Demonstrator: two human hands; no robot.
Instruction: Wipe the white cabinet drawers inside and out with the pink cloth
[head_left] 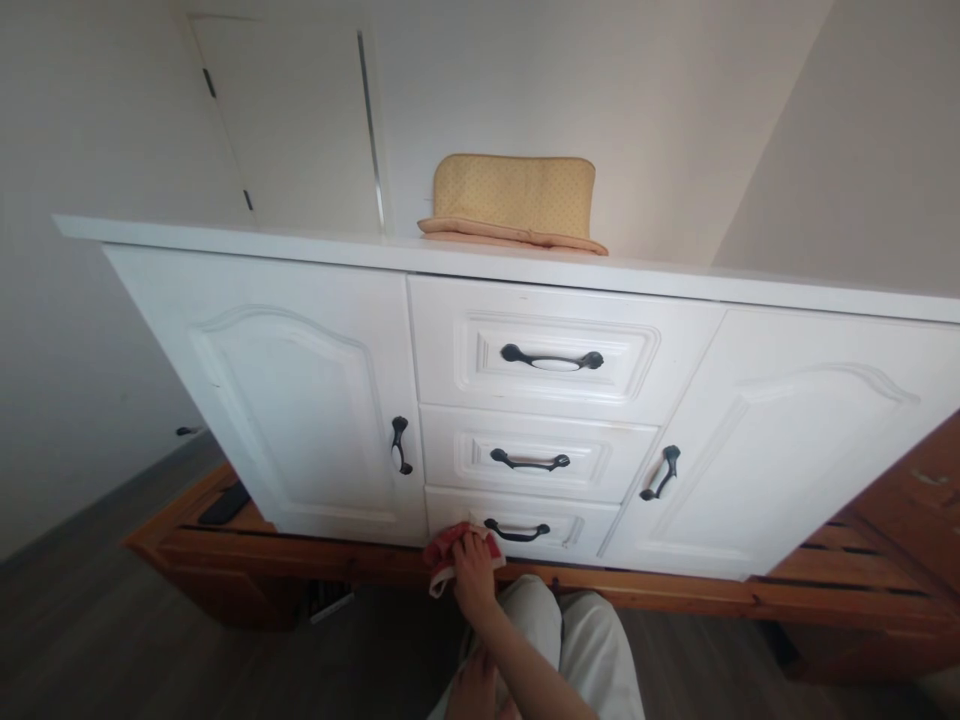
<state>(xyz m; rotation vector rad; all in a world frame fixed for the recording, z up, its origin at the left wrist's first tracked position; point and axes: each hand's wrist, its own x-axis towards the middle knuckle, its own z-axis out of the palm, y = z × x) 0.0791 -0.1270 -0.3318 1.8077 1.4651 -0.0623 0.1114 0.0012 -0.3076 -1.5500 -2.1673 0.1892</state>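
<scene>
Landmark: white sideboard [315, 400], seen from above and in front, standing on a pine frame [300, 560].

1. Left cupboard door [285, 400]: arched panel, dark upright handle [400, 445] at its right edge.
2. Red cloth [444, 552]: small, soft, crumpled; red with a paler strip hanging below. Lies against the lower left corner of the bottom drawer [581, 530], just left of that drawer's handle [516, 531]. Bunched up, so its long axis is hard to tell; it seems to run roughly along the drawer's lower edge, the pale end pointing down-left toward the floor.
3. Right hand [472, 580]: reaches up from the bottom of the view, fingers curled over the cloth, its grip closed on it and pressing it to the drawer front.
4. Left hand [476, 690]: low, beside the pale trousers [592, 640], at the frame edge; whether its grip is open or closed cannot be told.
5. Middle stack: three drawers, each with a dark horizontal handle; top handle [553, 359] has a white centre.
6. Yellow padded cushion [514, 200]: on the sideboard's top, above the drawers, against the wall.
7. Right cupboard door [765, 450]: arched panel, slanted dark handle [660, 472].
</scene>
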